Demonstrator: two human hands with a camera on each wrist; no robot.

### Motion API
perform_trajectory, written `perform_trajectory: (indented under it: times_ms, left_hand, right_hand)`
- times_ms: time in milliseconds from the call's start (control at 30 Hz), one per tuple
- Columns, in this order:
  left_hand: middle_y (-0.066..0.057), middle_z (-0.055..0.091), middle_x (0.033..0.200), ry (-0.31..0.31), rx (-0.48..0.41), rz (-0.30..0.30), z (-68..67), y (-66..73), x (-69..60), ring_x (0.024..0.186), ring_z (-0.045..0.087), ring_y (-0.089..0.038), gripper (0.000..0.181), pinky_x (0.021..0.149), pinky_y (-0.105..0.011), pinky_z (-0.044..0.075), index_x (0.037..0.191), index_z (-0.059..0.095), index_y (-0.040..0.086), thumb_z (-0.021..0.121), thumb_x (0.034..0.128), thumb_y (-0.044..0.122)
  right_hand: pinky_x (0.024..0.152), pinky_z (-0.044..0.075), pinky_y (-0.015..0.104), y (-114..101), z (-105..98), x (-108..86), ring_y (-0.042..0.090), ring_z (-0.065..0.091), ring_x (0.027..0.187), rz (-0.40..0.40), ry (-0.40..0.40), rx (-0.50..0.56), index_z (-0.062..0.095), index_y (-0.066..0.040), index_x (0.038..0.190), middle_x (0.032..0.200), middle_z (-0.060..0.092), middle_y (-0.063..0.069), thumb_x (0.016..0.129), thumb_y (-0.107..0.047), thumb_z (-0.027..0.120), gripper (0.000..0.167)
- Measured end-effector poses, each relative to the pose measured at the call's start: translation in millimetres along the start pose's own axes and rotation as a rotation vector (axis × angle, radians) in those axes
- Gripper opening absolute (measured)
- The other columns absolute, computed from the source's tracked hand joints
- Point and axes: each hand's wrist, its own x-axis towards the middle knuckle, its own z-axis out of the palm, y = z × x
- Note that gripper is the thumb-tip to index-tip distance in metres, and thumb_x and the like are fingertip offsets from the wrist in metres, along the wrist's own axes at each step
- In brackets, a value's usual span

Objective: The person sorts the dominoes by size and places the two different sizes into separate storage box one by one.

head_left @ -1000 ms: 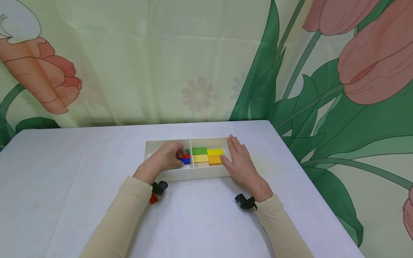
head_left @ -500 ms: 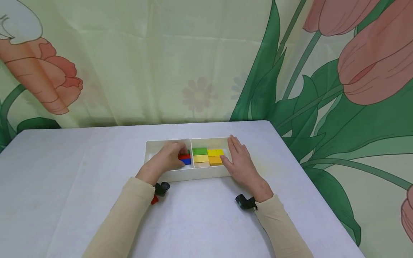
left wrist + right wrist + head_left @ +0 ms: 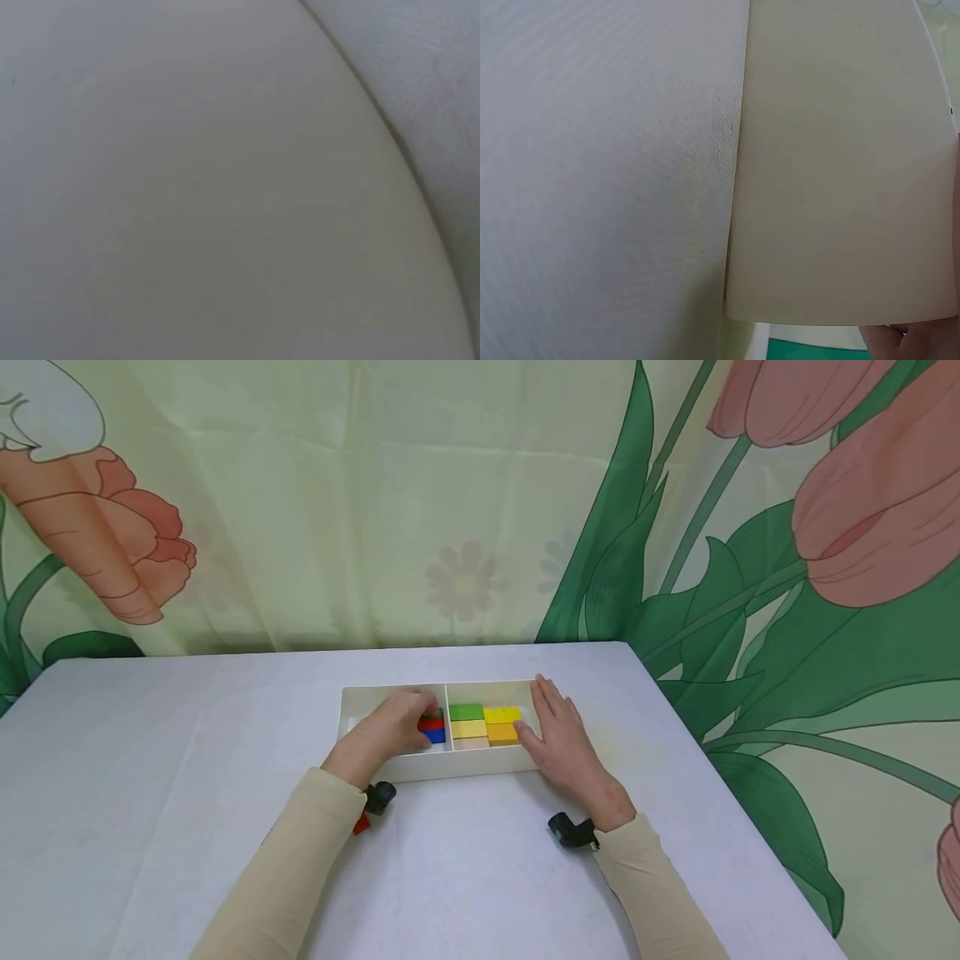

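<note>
A white two-compartment box [image 3: 457, 766] lies across the table. Inside its left compartment my left hand [image 3: 386, 731] bends over a row of small blocks, thumb at the near side and fingertips at the far side. A blue block [image 3: 433, 737], a red block [image 3: 431, 723] and a bit of green show beside the divider; the hand hides the rest. My right hand [image 3: 561, 735] rests with straight fingers along the box's right end. Green [image 3: 467, 712], yellow [image 3: 501, 715] and other coloured blocks lie flat in the right compartment.
On the table in front of the box, partly behind the left wrist, is a loose red block [image 3: 362, 823]. The white-covered table [image 3: 465, 877] ends at a printed curtain behind. Box wall [image 3: 225, 187] fills most of the left wrist view.
The left hand's fingertips have shifted slightly toward the far side, and more of the red block shows. The right hand stays in place on the box; the head view has turned slightly.
</note>
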Motion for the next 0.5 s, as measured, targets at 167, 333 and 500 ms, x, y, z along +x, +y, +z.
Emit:
perform_trajectory:
  times_ms: [167, 333, 500]
  left_hand:
    - [-0.014, 0.066, 0.105, -0.009, -0.031, -0.011, -0.5, -0.7, 0.1, 0.094, 0.059, -0.025, 0.034, 0.088, -0.037, 0.055, 0.103, 0.067, 0.001, 0.085, 0.0746, 0.006]
    - [-0.013, 0.069, 0.105, 0.003, -0.065, -0.014, -4.6, -1.8, -2.4, 0.097, 0.061, -0.027, 0.031, 0.091, -0.039, 0.055, 0.107, 0.067, 0.001, 0.082, 0.08, 0.008]
    - [-0.013, 0.069, 0.111, 0.001, -0.109, -0.035, -12.8, -1.5, -8.4, 0.105, 0.062, -0.028, 0.032, 0.096, -0.04, 0.055, 0.113, 0.066, 0.003, 0.078, 0.084, 0.009]
  right_hand:
    - [0.125, 0.009, 0.055, 1, 1, 1.3, 0.031, 0.011, 0.155, -0.005, 0.005, 0.012, 0.015, -0.001, 0.157, 0.168, 0.011, 0.013, 0.101, -0.038, 0.045, 0.074]
    - [0.125, 0.009, 0.055, 2, 2, 3.1, 0.031, 0.011, 0.155, -0.014, 0.004, 0.011, 0.015, -0.001, 0.157, 0.168, 0.011, 0.013, 0.101, -0.039, 0.045, 0.074]
    - [0.126, 0.009, 0.054, 2, 1, 4.7, 0.03, 0.011, 0.155, -0.008, 0.004, 0.007, 0.015, -0.001, 0.158, 0.168, 0.01, 0.012, 0.101, -0.039, 0.045, 0.074]
